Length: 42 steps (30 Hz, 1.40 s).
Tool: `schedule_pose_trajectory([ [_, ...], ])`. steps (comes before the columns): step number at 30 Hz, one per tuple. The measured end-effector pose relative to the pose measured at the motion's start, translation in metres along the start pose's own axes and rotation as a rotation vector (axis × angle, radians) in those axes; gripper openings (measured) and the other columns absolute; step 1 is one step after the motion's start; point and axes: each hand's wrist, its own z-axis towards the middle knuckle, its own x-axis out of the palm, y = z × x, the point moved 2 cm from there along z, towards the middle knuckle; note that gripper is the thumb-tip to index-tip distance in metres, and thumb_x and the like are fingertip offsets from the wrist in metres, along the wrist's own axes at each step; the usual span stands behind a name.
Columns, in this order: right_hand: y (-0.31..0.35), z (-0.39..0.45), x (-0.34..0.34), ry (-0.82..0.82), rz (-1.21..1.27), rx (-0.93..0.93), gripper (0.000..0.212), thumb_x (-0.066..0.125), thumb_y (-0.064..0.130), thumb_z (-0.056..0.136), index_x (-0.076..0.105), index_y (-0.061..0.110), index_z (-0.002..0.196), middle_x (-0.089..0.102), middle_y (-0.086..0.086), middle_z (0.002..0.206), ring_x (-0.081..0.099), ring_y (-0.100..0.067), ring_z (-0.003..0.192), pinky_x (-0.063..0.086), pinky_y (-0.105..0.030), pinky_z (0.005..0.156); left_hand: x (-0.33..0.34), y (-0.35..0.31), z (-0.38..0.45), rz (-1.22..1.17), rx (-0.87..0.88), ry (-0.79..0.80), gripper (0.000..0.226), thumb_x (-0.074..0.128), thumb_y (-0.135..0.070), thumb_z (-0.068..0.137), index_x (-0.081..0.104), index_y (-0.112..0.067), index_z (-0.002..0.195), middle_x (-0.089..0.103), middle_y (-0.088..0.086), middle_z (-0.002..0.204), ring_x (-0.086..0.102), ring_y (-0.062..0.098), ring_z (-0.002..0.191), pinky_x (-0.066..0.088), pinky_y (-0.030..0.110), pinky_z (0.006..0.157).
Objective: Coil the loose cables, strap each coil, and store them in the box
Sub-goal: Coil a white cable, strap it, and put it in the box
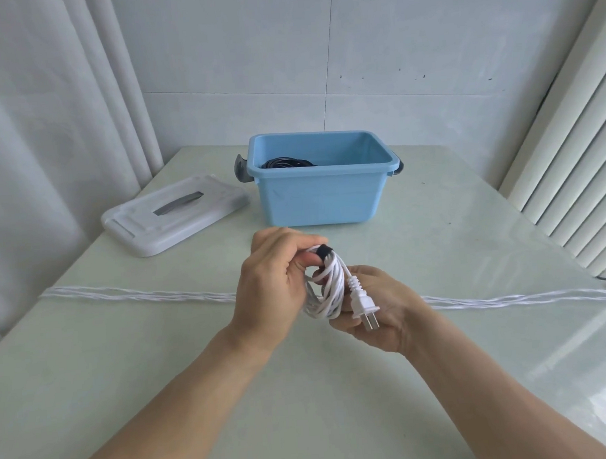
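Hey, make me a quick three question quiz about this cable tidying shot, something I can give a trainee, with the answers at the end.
1. True or false: the blue box has its white lid on.
2. Multiple choice: what wraps the top of the white cable coil? A) a red rubber band B) a black strap C) clear tape
3. Short answer: which hand has the coil's plug lying against it?

Key
1. False. The lid lies on the table, left of the open box, which already holds a black cable coil.
2. B. The left hand pinches the coil at the strap.
3. The right hand, which holds the coil from below.
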Motion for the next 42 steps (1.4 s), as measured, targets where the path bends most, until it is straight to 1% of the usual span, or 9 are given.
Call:
schedule_pose_trajectory([
  [4,0.001,0.001,-0.011,-0.018,-0.066,0.016,0.069,0.033,-0.018,0.095,0.062,0.014,0.041,0.041,0.001,0.045,0.034,-0.008,0.037,0.028,-0.016,0.035,0.003,0.001,0.001,0.004,0.070,0.071,0.029,0.065,0.018,0.080,0.075,-0.004,0.096,0.070,0.001,0.082,0.052,0.013,0.084,0.048,0.033,0.079],
  [8,0.001,0.006,-0.025,-0.095,-0.145,0.029,0.063,0.040,-0.013,0.096,0.065,0.015,0.045,0.043,0.000,0.046,0.036,-0.010,0.039,0.031,-0.018,0.037,0.005,-0.003,0.006,0.026,0.091,0.175,0.016,0.066,0.005,0.086,0.073,-0.008,0.089,0.066,-0.004,0.082,0.048,0.012,0.077,0.037,0.029,0.082],
  [11,0.009,0.006,-0.026,-0.155,-0.315,-0.029,0.005,0.070,0.003,0.074,0.072,0.006,0.072,0.060,-0.008,0.060,0.052,-0.017,0.050,0.043,-0.024,0.049,0.006,-0.005,0.008,0.069,0.069,0.246,0.010,0.063,-0.001,0.088,0.066,-0.011,0.088,0.064,-0.007,0.084,0.048,0.015,0.074,0.031,0.023,0.079],
  [13,0.012,0.008,-0.035,-0.265,-0.375,-0.125,0.025,0.080,0.006,0.067,0.071,0.000,0.090,0.069,-0.010,0.074,0.060,-0.019,0.056,0.048,-0.024,0.050,0.007,-0.006,0.009,0.065,0.046,0.268,0.007,0.062,-0.004,0.087,0.065,-0.010,0.089,0.064,-0.005,0.084,0.047,0.015,0.075,0.034,0.021,0.075],
  [16,0.025,0.004,-0.036,-0.387,-0.279,-0.365,0.011,0.072,0.016,0.091,0.070,0.005,0.092,0.073,-0.011,0.085,0.063,-0.019,0.065,0.048,-0.028,0.055,0.004,-0.006,0.010,0.038,0.009,0.247,0.005,0.066,-0.008,0.085,0.067,-0.006,0.089,0.067,-0.002,0.082,0.046,0.011,0.075,0.039,0.026,0.070],
  [21,0.030,-0.008,-0.017,-0.236,-0.597,-0.594,0.023,0.076,0.028,0.082,0.071,0.008,0.092,0.077,-0.004,0.083,0.071,-0.016,0.069,0.056,-0.029,0.065,-0.003,0.004,0.010,0.021,-0.073,0.257,0.013,0.068,-0.020,0.084,0.068,-0.008,0.090,0.069,-0.005,0.079,0.056,0.021,0.071,0.044,0.030,0.066],
  [29,0.031,-0.010,-0.020,-0.196,-0.696,-0.472,0.025,0.073,0.001,0.086,0.061,0.014,0.104,0.077,-0.008,0.091,0.070,-0.041,0.083,0.057,-0.054,0.079,-0.001,0.002,0.008,-0.168,-0.218,0.326,0.018,0.069,-0.028,0.085,0.067,-0.011,0.087,0.065,-0.011,0.071,0.062,0.009,0.063,0.048,0.024,0.058],
  [36,0.028,-0.009,-0.019,-0.126,-0.744,-0.413,0.020,0.062,-0.002,0.091,0.057,0.011,0.106,0.072,-0.009,0.076,0.056,-0.010,0.054,0.040,-0.016,0.047,0.006,0.006,0.003,-0.254,-0.394,0.446,0.010,0.070,-0.019,0.091,0.061,-0.016,0.089,0.072,-0.004,0.079,0.065,0.007,0.068,0.048,0.019,0.062],
  [42,0.028,-0.009,-0.023,-0.157,-0.923,-0.461,0.030,0.069,0.009,0.087,0.054,0.022,0.110,0.072,-0.003,0.087,0.064,-0.022,0.071,0.053,-0.035,0.069,0.010,0.010,0.001,-0.392,-0.529,0.455,0.013,0.071,-0.020,0.087,0.060,-0.016,0.083,0.073,0.000,0.074,0.065,0.017,0.064,0.050,0.030,0.062],
])
